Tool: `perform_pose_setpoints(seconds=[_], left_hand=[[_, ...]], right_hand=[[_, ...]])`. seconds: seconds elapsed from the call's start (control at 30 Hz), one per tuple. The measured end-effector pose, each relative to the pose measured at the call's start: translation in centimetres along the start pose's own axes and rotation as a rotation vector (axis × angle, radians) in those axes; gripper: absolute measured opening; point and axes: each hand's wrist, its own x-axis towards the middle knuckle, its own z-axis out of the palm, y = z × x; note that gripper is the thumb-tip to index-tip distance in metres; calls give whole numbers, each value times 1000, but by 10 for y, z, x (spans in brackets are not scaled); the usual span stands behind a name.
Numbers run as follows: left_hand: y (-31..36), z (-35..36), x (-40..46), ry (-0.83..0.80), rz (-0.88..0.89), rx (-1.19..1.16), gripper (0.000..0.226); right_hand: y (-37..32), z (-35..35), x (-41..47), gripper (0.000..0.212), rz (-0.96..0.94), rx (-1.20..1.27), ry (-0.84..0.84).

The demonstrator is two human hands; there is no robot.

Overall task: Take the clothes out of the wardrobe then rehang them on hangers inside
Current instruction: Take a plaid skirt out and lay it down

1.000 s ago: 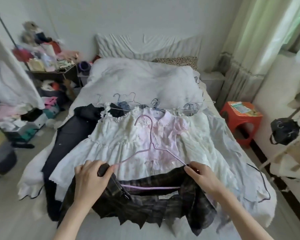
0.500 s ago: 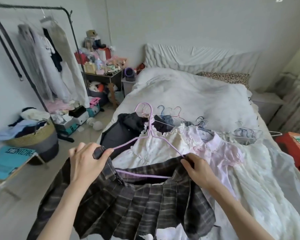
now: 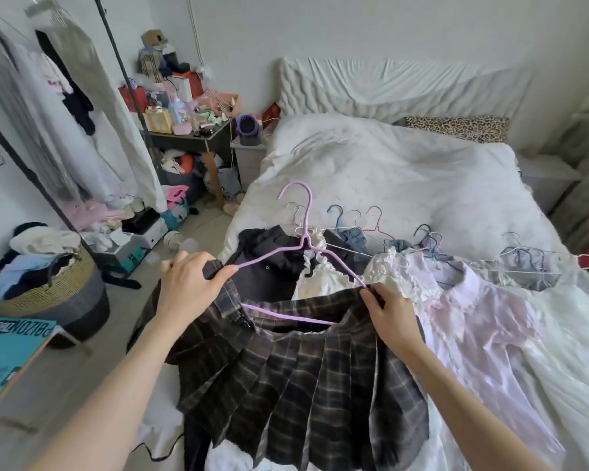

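Raised skirt (image 3: 296,362); hanger (image 3: 288,263) ends seemingly hidden.

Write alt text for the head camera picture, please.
Two bare hands, left hand and right hand, hold a dark plaid pleated skirt stretched on a purple hanger above a bed strewn with hangered clothes.

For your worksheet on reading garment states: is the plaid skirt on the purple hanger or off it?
On it. The plaid skirt has its waistband stretched over the purple hanger, with left hand and right hand gripping each end.
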Motion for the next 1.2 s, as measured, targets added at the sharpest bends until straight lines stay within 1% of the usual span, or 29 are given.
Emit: perform_pose_setpoints(seconds=[0.2,0.3,0.37,0.43,0.47,0.57,0.7,0.8,0.9,1.0,1.17,1.2], left_hand=[[-16,70,67,-111,30,23,37],[-18,111,102,-186,53,17,38],[-22,141,119,-206,100,28,43],[-24,167,132,-228,158,65,52],[-26,183,142,-239,166,69,53],[-35,227,174,-284,141,50,48],[-46,277,212,-297,142,70,45],[-54,318,226,-337,159,108,45],[-61,358,228,-385,168,143,44],[-68,395,224,-472,198,168,42],[-76,413,223,-592,272,123,32],[-77,412,222,-606,266,102,34]], right_hand=[[28,38,78,17,44,-56,43],[50,59,119,20,110,-96,31],[64,73,139,23,164,-174,10],[75,84,156,23,186,-246,17],[81,91,169,24,195,-268,13],[99,110,212,26,222,-292,1],[117,133,261,28,247,-333,24],[139,154,288,30,274,-389,-18],[160,175,301,31,296,-499,-81],[181,196,301,32,359,-575,-115],[187,201,291,38,333,-603,-96],[186,199,287,40,319,-598,-93]])
